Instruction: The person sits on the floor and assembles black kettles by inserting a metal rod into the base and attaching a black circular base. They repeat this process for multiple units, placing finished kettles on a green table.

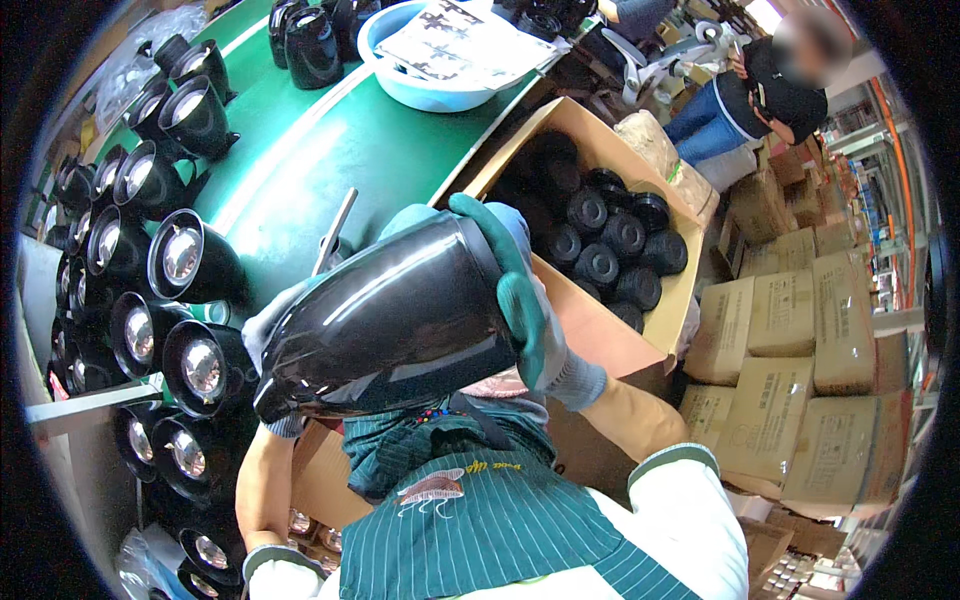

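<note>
A glossy black jug (pixel 390 320) with a spout-like lip at its lower left lies tilted across my lap, held between my two gloved hands. My right hand (pixel 530 315), in a grey glove with green-coated fingers, is closed round the jug's right end. At the other end, near the lip, my left hand (pixel 270 325) grips the jug; most of its fingers are hidden behind the black body. Just beyond my left hand a slim metal bar (pixel 337 228) sticks up at a slant; its lower end is hidden.
Several black jugs with shiny silvery insides (pixel 182 258) crowd the left side of the green bench (pixel 330 130). A light-blue basin (pixel 425 95) with a printed sheet stands at the far edge. An open carton (pixel 600 325) of black round parts sits right; stacked cartons (pixel 770 400) and a person (pixel 745 100) are beyond.
</note>
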The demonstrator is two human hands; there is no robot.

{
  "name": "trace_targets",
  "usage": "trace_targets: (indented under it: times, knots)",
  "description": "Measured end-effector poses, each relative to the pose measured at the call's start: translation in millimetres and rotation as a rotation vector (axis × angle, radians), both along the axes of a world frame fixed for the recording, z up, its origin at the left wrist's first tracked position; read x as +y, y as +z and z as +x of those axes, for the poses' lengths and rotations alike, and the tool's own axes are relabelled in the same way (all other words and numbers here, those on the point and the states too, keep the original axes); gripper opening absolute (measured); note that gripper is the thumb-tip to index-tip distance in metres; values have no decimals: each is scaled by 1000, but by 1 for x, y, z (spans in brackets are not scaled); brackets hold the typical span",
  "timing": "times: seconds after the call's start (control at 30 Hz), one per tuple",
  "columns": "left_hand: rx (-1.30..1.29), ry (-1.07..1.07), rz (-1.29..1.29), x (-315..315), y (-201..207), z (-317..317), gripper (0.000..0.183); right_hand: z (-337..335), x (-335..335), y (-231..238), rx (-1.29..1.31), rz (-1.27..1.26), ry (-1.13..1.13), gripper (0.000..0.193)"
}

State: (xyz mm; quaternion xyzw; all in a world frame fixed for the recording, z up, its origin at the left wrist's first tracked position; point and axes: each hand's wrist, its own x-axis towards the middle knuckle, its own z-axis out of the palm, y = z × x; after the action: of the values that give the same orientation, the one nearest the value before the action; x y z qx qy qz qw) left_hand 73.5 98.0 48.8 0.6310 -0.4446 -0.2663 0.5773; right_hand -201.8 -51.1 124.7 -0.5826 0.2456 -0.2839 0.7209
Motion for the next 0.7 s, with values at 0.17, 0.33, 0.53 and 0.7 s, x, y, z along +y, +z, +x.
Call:
trace_targets:
  times: [0.17,0.33,0.53,0.7]
  knots:
    - [-224,84,-112,-19,38,-27,51,-21,-36,-62,-192,250,-117,54]
    - [-536,-200,-188,-11,-10,-92,87,-35,-95,8,-70,11,118,63]
    - [-823,105,74,-39,-49,-18,48,-26,-49,-4,241,-840,254,86]
    - [-915,215,758,-114,-94,8,78,-8,-2,-67,303,-971,-62,98]
